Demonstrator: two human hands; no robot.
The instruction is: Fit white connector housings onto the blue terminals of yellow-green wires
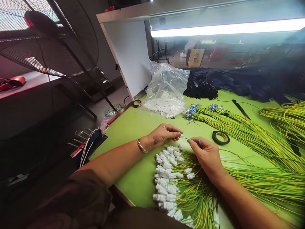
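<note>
Between thumb and fingers, my left hand (pixel 164 133) pinches a small white connector housing (pixel 181 136). My right hand (pixel 206 156) grips a wire with a blue-sleeved terminal (pixel 186 138), its tip pointing at the housing; whether the two touch I cannot tell. Another blue terminal (pixel 199 142) pokes out by my right fingers. Just below my hands lies a heap of white connector housings (pixel 166 178) fitted on green-yellow wires (pixel 197 197). Farther right, a bundle of green-yellow wires (pixel 238 127) ends in bare blue and silver terminals (pixel 192 110).
A clear plastic bag (pixel 166 79) of loose white housings stands at the back, beside a pile of black parts (pixel 201 87). A roll of black tape (pixel 220 138) and a dark knife-like blade (pixel 240 109) lie on the green tabletop (pixel 133 146). A large fan (pixel 47 35) stands left.
</note>
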